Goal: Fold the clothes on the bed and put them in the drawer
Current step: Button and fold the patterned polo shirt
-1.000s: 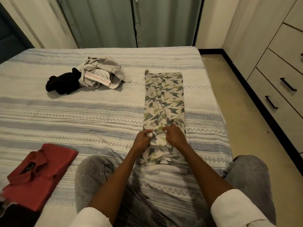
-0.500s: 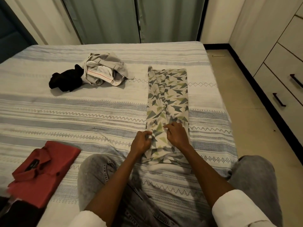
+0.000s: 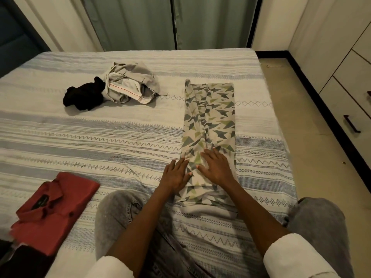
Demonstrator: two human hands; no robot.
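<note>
A patterned garment (image 3: pixel 210 117) with grey and green triangles lies folded into a long narrow strip on the right part of the bed (image 3: pixel 100 137). My left hand (image 3: pixel 175 175) rests flat on its near left edge, fingers straight. My right hand (image 3: pixel 216 167) presses flat on the cloth beside it. A folded red shirt (image 3: pixel 54 209) lies at the near left. A crumpled beige garment (image 3: pixel 130 85) and a black one (image 3: pixel 84 95) sit unfolded at the far left. Closed drawers (image 3: pixel 353 109) with dark handles line the right wall.
My knees in grey jeans (image 3: pixel 116 217) rest on the bed's near edge. A strip of bare floor (image 3: pixel 313 137) runs between bed and drawers. Curtains (image 3: pixel 170 23) hang behind the bed. A dark garment (image 3: pixel 20 263) lies at the bottom left corner.
Both hands, earlier pinching the patterned cloth with curled fingers, now lie flat and spread on it. The view has shifted slightly nearer.
</note>
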